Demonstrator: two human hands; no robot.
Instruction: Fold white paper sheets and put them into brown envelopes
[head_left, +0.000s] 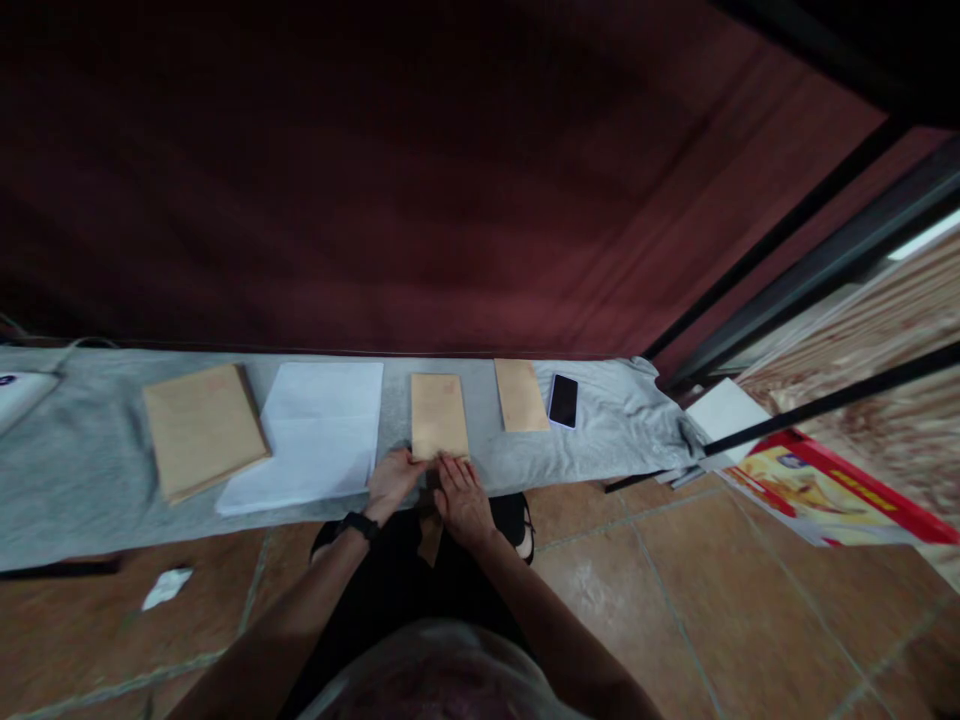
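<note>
A brown paper envelope [438,412] lies flat on the grey cloth, right in front of me. At its near left corner my left hand [393,479], with a dark watch on the wrist, has its thumb and fingertips closed on the edge. My right hand [463,498] rests with its fingers stretched out on the near right edge of the same envelope. Below the hands, a small brown paper piece [430,537] shows against my dark clothing; its link to the envelope is hidden. Another brown envelope [520,396] lies to the right.
White paper sheets [319,430] lie left of the envelope, partly under a stack of brown envelopes [204,428]. A phone [563,401] is on the right. The grey-clothed narrow surface [600,450] meets a dark red panel [420,250]. A colourful box [832,490] stands at right.
</note>
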